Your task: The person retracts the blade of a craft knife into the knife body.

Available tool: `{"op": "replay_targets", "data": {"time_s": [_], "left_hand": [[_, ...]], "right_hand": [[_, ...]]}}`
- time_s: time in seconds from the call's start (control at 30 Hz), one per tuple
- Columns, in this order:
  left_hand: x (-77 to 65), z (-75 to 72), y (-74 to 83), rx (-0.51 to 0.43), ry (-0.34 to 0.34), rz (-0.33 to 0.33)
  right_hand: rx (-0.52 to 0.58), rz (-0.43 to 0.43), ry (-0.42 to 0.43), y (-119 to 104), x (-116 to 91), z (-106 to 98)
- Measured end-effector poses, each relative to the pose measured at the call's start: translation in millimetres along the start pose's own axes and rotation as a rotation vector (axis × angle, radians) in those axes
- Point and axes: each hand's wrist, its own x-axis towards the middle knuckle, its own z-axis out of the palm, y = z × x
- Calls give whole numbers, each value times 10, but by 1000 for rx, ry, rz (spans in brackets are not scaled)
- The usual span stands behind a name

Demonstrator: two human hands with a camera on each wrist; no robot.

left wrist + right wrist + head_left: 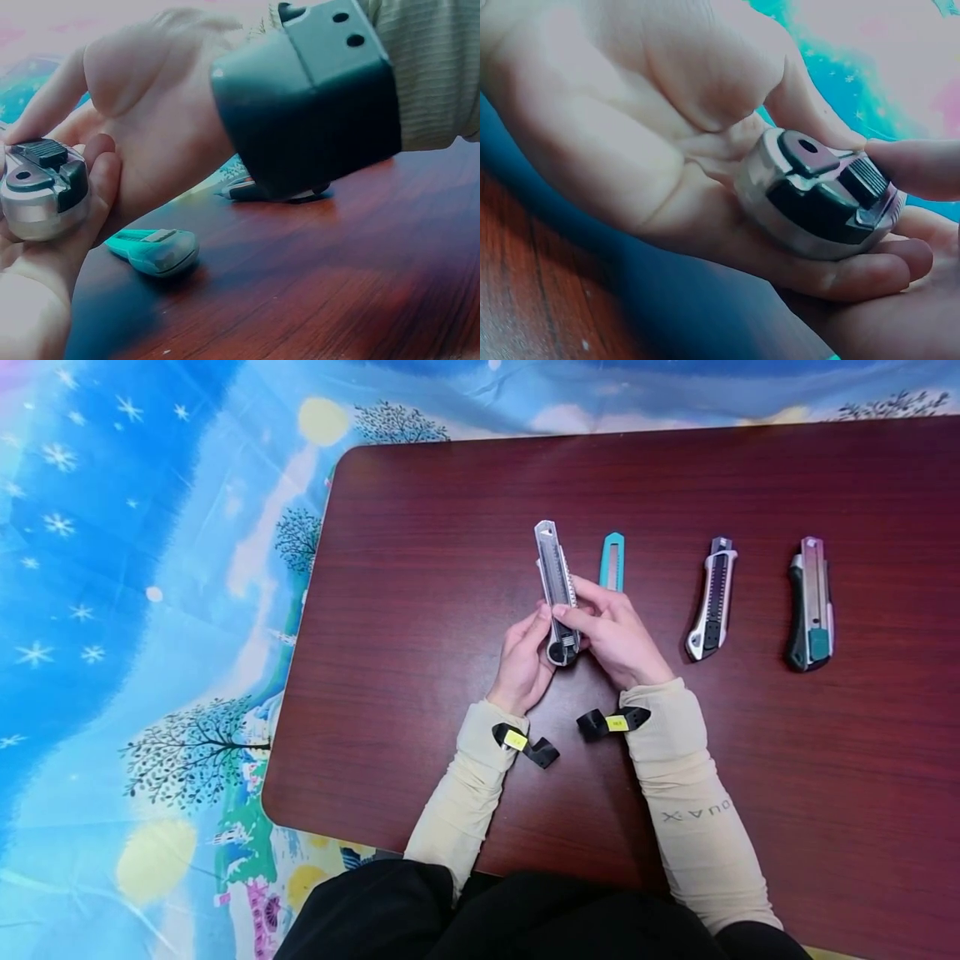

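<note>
Both hands hold a silver-and-black snap-off utility knife (556, 585) over the table, its narrow front end pointing away from the body. My left hand (522, 662) grips its lower left side, the thumb lying along the body. From the right side my right hand (618, 631) grips it too, with the thumb on the knife's face near the ridged slider. In the right wrist view the rounded butt end of the knife (817, 199) faces the camera, fingers curled beneath it. Just beyond the right hand lies a teal utility knife (612, 560), partly hidden by that hand.
Farther right on the brown wooden table (420, 527) lie a white-and-black utility knife (712, 602) and a dark green one with a silver front (812, 606). A printed blue cloth (187, 635) hangs beyond the table's left and back edges.
</note>
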Motion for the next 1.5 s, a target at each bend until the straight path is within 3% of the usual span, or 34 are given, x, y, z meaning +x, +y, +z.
{"op": "replay_targets", "data": {"time_s": [0.43,0.77,0.83,1.0,1.1,1.27,1.4,1.5], "left_hand": [[25,8,16,1,-1,9],[43,2,3,18,7,32],[47,-1,10,106,54,79],[46,-56,57,543,228,280],[45,-80,83,711,268,353],[4,14,161,873,287,446],[-60,137,225,887,228,493],[-75,163,242,874,213,487]], "right_hand": [[49,-28,-38,6,16,-17],[9,-44,-25,22,24,-13],[-55,-42,5,45,36,4],[-239,-24,83,68,49,63],[-284,-11,121,58,43,78],[-389,-30,157,62,55,92],[-440,-56,178,58,66,108],[-399,-56,175,54,67,114]]}}
